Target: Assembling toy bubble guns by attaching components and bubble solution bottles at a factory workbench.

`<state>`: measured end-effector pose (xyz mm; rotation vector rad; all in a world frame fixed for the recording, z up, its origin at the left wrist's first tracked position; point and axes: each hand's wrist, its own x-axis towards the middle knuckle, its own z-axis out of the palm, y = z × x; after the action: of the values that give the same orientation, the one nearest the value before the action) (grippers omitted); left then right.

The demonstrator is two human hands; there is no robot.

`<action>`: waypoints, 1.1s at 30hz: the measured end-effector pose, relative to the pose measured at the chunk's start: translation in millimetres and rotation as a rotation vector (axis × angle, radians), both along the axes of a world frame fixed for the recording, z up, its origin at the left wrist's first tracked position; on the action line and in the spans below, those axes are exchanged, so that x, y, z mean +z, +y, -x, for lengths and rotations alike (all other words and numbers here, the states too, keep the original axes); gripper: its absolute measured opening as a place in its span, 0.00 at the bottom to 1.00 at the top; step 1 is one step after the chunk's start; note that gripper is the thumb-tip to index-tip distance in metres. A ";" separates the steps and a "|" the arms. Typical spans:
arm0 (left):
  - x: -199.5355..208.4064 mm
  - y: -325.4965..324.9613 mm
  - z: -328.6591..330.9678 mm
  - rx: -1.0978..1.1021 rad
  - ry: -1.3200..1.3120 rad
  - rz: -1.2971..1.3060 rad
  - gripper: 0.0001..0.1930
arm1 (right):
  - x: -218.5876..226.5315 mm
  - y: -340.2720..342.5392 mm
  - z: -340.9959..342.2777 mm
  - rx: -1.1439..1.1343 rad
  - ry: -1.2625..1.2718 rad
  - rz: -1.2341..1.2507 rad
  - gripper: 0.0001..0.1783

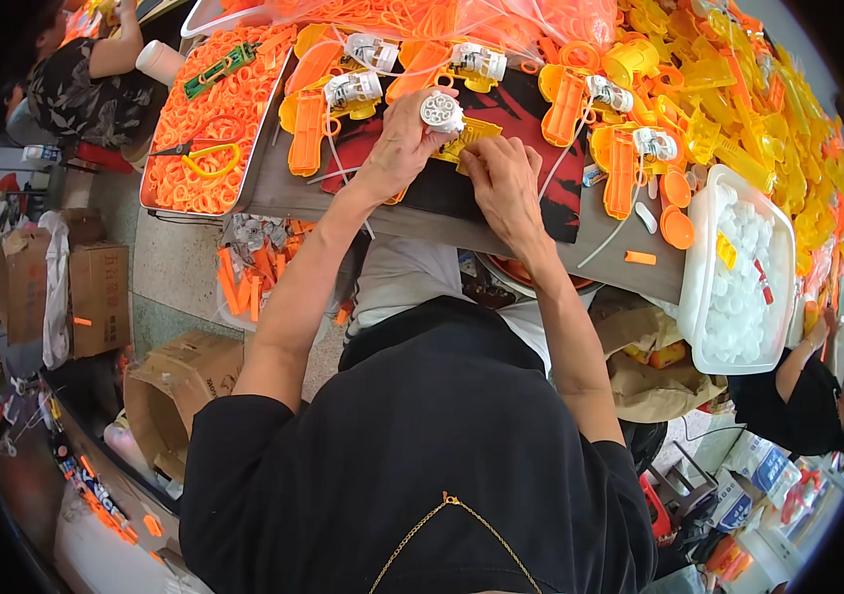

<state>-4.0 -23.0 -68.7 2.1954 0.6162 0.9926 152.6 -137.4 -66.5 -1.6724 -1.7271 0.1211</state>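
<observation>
My left hand (400, 148) is closed around a toy part with a white, round, holed end (442, 112), which faces up. Beside it a yellow plastic piece (478, 137) juts out to the right, between my two hands. At the lower edge of that piece, my right hand (509, 188) has its fingers curled and pinched together; what is between the fingertips is hidden. Both hands are above a black and red mat (442, 203). Around it lie several orange and yellow toy guns (565, 106) with white cylinders (352, 90) and thin clear tubes.
At the left, a tray of orange rings (199, 183) holds yellow-handled scissors (209, 158). A white tub (691, 307) with translucent caps stands right. Yellow plastic parts (768, 99) are heaped behind it. Orange discs (677, 228) lie near the tub. Cardboard boxes (184, 386) stand below left.
</observation>
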 end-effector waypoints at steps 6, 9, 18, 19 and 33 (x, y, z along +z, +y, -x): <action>-0.1 -0.8 -0.8 0.014 0.008 -0.069 0.24 | -2.9 7.5 19.2 -0.327 0.429 -0.010 0.06; 2.8 -2.1 1.0 0.013 0.057 -0.124 0.24 | -1.1 3.8 17.1 -0.298 0.326 0.078 0.07; 2.1 -3.6 -1.3 0.010 0.010 -0.146 0.24 | 0.1 -14.7 9.7 -0.097 -0.005 0.124 0.21; 7.0 -5.8 -2.1 0.014 0.048 -0.150 0.25 | 0.2 -15.2 13.8 -0.053 -0.102 0.086 0.28; 12.0 1.7 7.0 -0.047 0.017 -0.015 0.26 | 15.9 -7.2 -18.1 0.034 0.064 0.032 0.50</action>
<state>-11.0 -21.3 -56.7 2.2232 0.5641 0.9587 170.7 -144.6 -50.5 -1.6443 -1.7146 0.2173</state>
